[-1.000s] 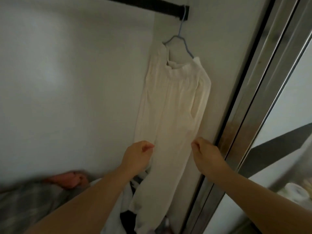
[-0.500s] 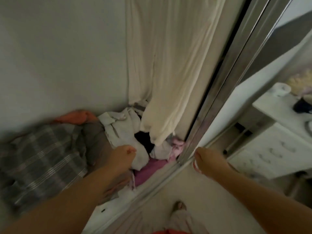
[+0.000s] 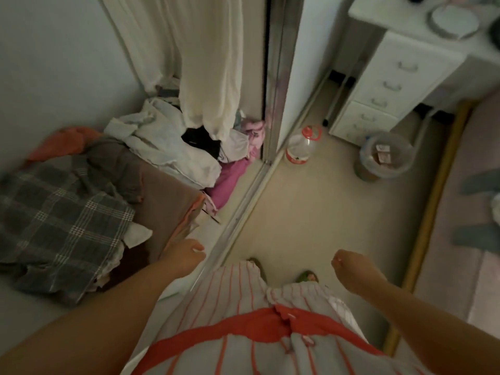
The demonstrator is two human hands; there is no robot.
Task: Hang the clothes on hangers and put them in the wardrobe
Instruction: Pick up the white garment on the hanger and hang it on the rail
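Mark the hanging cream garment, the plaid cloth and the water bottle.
cream garment (image 3: 205,77), head view, mid-fabric.
plaid cloth (image 3: 62,220), head view, centre of the checks.
water bottle (image 3: 301,146), head view, clear body.

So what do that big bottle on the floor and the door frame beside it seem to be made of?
The bottle looks like clear plastic: see-through walls, red cap and handle. The door frame looks like polished metal, since it shines and mirrors the pink clothes beside it; it may be only a chrome finish.
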